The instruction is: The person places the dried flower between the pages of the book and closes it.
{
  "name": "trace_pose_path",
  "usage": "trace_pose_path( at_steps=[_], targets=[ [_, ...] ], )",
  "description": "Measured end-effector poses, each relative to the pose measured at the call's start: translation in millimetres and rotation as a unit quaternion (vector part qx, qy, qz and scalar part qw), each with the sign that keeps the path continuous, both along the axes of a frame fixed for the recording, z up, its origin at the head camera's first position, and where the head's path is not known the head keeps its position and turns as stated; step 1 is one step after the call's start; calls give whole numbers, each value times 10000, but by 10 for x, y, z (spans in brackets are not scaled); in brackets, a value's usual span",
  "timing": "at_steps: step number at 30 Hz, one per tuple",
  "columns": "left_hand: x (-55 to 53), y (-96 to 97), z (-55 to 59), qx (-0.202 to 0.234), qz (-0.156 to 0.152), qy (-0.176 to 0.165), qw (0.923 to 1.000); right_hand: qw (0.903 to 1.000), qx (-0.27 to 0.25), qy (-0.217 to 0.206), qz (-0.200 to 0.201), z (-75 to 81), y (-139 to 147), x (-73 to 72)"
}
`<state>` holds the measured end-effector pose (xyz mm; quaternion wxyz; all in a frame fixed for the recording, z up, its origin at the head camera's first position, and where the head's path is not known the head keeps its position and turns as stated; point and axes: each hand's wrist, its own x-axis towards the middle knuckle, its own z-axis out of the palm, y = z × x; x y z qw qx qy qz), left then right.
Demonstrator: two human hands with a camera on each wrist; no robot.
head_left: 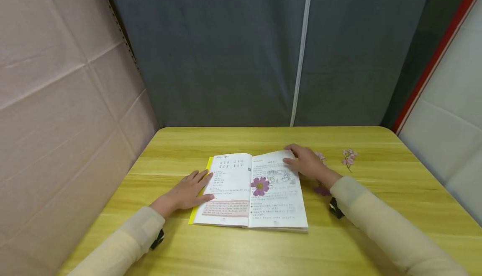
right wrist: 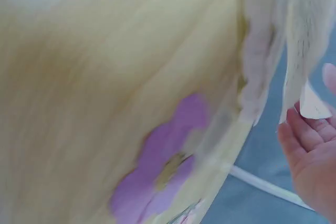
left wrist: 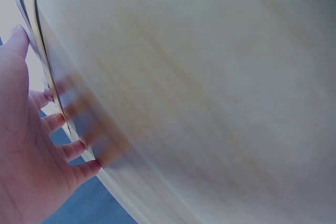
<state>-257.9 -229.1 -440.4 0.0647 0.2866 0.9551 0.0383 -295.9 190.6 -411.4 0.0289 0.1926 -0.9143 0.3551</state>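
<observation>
An open book point(head_left: 230, 184) with a yellow cover edge lies on the table, its pages printed with text. On its right page, near the fold, rests a pink-purple flower point(head_left: 260, 186) with a yellow centre. My left hand point(head_left: 190, 192) lies over the left margin, fingers extended, thumb on the page. With my right hand point(head_left: 310, 165) I hold the page's far right corner, the thumb on top and the other fingers at the edge. In the right wrist view the page point(right wrist: 300, 40) bends up by the right hand point(right wrist: 315, 150).
Under my right forearm a second purple flower point(head_left: 322, 190) is partly hidden, and small pink blossoms point(head_left: 320, 156) show behind the wrist. A pink flower sprig point(head_left: 349, 158) lies farther right on the wood-grain table point(head_left: 233, 255). A dark grey curtain point(head_left: 214, 58) hangs behind.
</observation>
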Motion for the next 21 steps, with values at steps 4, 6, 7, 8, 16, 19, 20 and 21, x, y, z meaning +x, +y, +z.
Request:
trace_pose_path(
  at_steps=[4,6,7,8,16,19,20,21],
  targets=[
    [-2,-1,-1,-29,4,20,10000,9959,-787,-368,-247,117,-53,39],
    [-3,-4,-3,-1,-10,29,10000,9940,-932,-431,-378,186,-81,66],
    [-6,-6,-5,-4,-5,28,10000,9930,-995,-472,-417,219,-97,83],
    [-7,-7,-5,-9,3,27,10000,9923,-1054,-499,-421,248,-115,99],
    [-15,-9,-10,20,-28,87,10000,9955,-897,-265,-156,386,-334,316],
    [-16,-5,-7,-27,-17,64,10000,9957,-916,-98,82,395,-425,413],
    [-14,-2,-1,-35,-8,44,10000,9951,-966,-125,178,399,-456,446],
    [-14,0,-1,-46,3,28,10000,9941,-1030,-181,282,405,-490,482]
  ],
)
